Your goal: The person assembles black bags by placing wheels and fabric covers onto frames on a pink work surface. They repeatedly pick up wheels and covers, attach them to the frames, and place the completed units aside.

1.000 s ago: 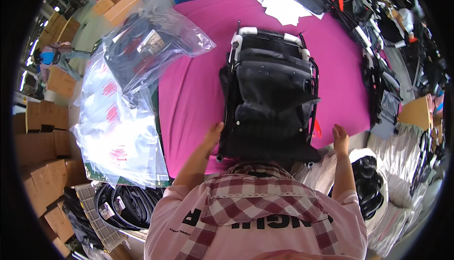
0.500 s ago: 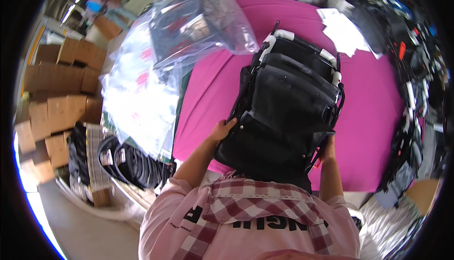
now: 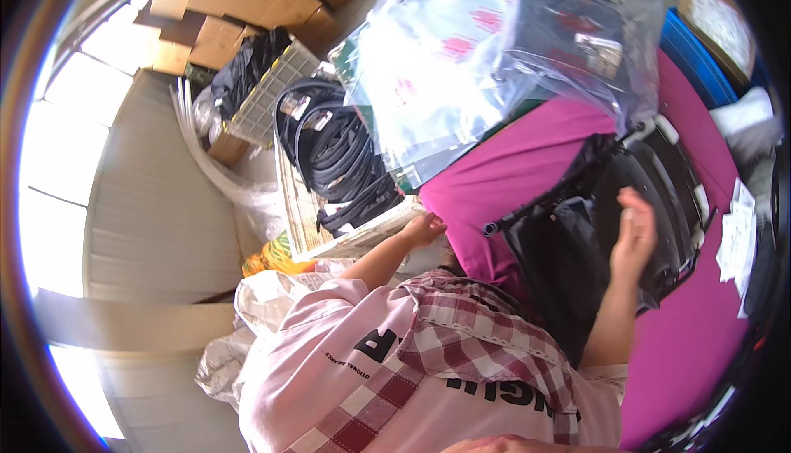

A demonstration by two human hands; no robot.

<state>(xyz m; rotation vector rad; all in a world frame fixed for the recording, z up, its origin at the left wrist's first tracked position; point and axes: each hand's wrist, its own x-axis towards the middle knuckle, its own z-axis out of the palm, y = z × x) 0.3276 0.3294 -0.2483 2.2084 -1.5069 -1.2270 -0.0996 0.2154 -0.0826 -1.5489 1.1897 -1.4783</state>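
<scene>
Far left: pale floor and wall, stack of cardboard boxes (image 3: 222,8) at top. Below them a black bag on a white crate (image 3: 264,94), then a pile of coiled black straps (image 3: 342,152) lying on printed paper sheets (image 3: 305,214). Crumpled white plastic bag (image 3: 272,292) low, beside the person's pink sleeve.

Left hand (image 3: 424,228): sits at the near-left corner of the magenta table (image 3: 527,164), touching the edge of the paper sheets. Fingers curled loosely inward; cannot tell whether they actually pinch anything. This hand is well apart from the black folded frame, off its left end.

Centre top: heap of clear plastic bags (image 3: 461,82) with dark goods inside, lying over the table's far-left part and overlapping the frame's upper corner.

Black folded frame with fabric (image 3: 577,239): lies tilted on the magenta table, in front of the person's chest, white-tipped tubes at its far end and a black tube end sticking out at its left.

Right hand (image 3: 634,234): raised over the middle of the frame, fingers (image 3: 638,206) straight and together, open, holding nothing. The frame lies directly beneath and around it; contact between palm and fabric cannot be told.

Right edge: white paper slips (image 3: 737,230) on the table, a blue bin (image 3: 700,49) behind.
</scene>
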